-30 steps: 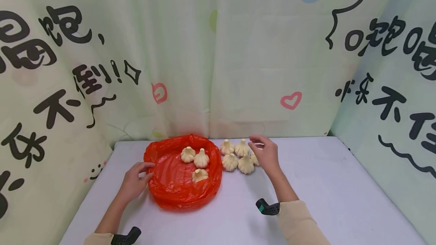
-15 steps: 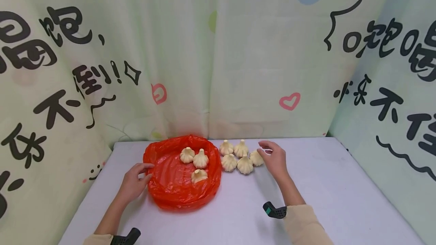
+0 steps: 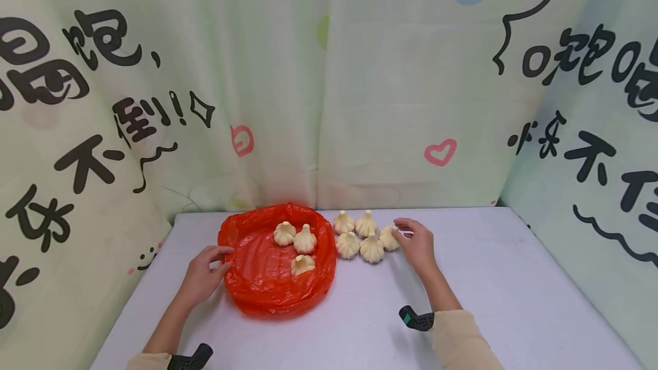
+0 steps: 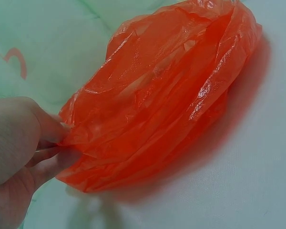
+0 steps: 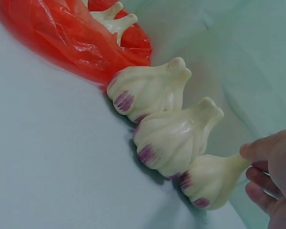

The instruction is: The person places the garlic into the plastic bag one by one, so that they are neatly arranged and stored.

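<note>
A red plastic bag lies with its mouth spread wide, and three garlic bulbs sit inside it. My left hand pinches the bag's left edge between thumb and fingers, as the left wrist view shows close up. Several more garlic bulbs stand in a cluster just right of the bag, stems up. At the cluster's right end, my right hand pinches the stem of the outermost garlic bulb. That bulb leans right beside its neighbour, whose base carries purple streaks.
All of this rests on a white table. A pale green curtain with printed characters and shapes hangs behind the table and along both sides. Each wrist wears a black device.
My right hand has shifted right and slightly toward me, from over the cluster to the outermost garlic bulb's stem. The left hand and the bag stay in place.
</note>
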{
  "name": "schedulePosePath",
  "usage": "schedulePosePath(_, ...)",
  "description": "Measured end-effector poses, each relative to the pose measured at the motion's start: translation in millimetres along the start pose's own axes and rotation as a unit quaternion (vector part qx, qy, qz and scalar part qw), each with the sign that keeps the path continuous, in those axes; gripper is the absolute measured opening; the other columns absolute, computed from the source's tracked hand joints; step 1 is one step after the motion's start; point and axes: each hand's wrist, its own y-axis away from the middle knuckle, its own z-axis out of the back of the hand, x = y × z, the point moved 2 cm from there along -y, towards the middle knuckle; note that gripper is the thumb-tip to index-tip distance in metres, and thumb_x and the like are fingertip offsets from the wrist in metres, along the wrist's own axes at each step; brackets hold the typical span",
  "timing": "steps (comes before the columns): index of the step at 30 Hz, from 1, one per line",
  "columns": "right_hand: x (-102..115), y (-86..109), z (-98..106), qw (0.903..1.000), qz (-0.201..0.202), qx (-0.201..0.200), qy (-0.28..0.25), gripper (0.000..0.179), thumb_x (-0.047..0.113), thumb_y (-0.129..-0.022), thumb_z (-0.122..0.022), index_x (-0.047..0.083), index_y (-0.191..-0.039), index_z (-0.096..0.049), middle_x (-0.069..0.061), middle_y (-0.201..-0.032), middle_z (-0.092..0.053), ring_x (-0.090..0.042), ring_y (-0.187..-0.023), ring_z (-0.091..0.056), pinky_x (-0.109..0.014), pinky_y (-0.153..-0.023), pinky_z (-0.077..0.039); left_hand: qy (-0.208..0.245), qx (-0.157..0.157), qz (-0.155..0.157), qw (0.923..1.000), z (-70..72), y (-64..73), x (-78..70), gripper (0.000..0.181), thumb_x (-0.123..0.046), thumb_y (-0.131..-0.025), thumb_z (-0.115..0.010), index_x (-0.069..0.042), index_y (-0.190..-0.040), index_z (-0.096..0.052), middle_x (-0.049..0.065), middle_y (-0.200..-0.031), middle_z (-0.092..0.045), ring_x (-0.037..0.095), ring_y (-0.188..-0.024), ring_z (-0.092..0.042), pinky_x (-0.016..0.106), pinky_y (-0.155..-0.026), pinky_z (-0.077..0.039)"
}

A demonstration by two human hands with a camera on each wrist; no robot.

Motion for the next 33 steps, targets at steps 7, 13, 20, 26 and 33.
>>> schedulePosePath(7,-9,-2.0,-3,0.9998,-0.016,0.009,0.0,0.028,0.003,-0.087,-0.069,-0.003,-0.114,-0.066,-0.022,-0.114,-0.067,-0.035,-0.106,-0.064,-0.046,-0.094,-0.054,0.004,0.001,0.003,1.0,-0.4,-0.3,-1.4,0.033,-0.004,-0.093,-0.06,-0.007,-0.126,-0.059,0.016,-0.124,-0.056,0.033,-0.114,-0.056,0.047,-0.091,-0.056)
schedulePosePath(13,-14,-2.8,-4,0.9999,-0.015,-0.002,0.008,0.026,0.002,-0.086,-0.068,-0.002,-0.112,-0.067,-0.023,-0.11,-0.068,-0.035,-0.102,-0.065,-0.047,-0.092,-0.054,0.006,0.0,0.004,1.0,-0.6,-1.5,-2.7,0.033,-0.005,-0.093,-0.06,-0.007,-0.126,-0.059,0.016,-0.124,-0.056,0.033,-0.114,-0.056,0.048,-0.092,-0.055)
schedulePosePath(20,-16,-3.6,-5,0.9998,-0.01,-0.014,0.008,0.023,0.002,-0.085,-0.069,-0.003,-0.108,-0.068,-0.023,-0.107,-0.069,-0.036,-0.098,-0.067,-0.047,-0.09,-0.055,0.002,0.001,0.005,1.0,-2.0,-3.5,-2.0,0.033,-0.006,-0.093,-0.061,-0.007,-0.126,-0.059,0.015,-0.124,-0.056,0.032,-0.113,-0.056,0.046,-0.091,-0.056)
schedulePosePath(26,-15,-3.6,-5,0.9998,-0.012,-0.016,0.007,0.023,0.002,-0.086,-0.069,-0.003,-0.108,-0.069,-0.023,-0.106,-0.069,-0.035,-0.098,-0.067,-0.047,-0.089,-0.055,0.0,0.004,0.011,0.9999,-1.8,-3.6,-1.1,0.033,-0.007,-0.093,-0.061,-0.008,-0.126,-0.059,0.015,-0.124,-0.056,0.032,-0.114,-0.055,0.046,-0.091,-0.056)
schedulePosePath(33,-13,-2.5,-6,0.9998,-0.016,-0.013,0.003,0.023,0.002,-0.087,-0.068,-0.002,-0.109,-0.069,-0.022,-0.109,-0.069,-0.034,-0.1,-0.066,-0.046,-0.09,-0.056,0.001,0.006,0.009,0.9999,-2.1,-3.5,-0.2,0.033,-0.005,-0.093,-0.06,-0.008,-0.126,-0.059,0.015,-0.123,-0.056,0.033,-0.115,-0.055,0.047,-0.092,-0.056)
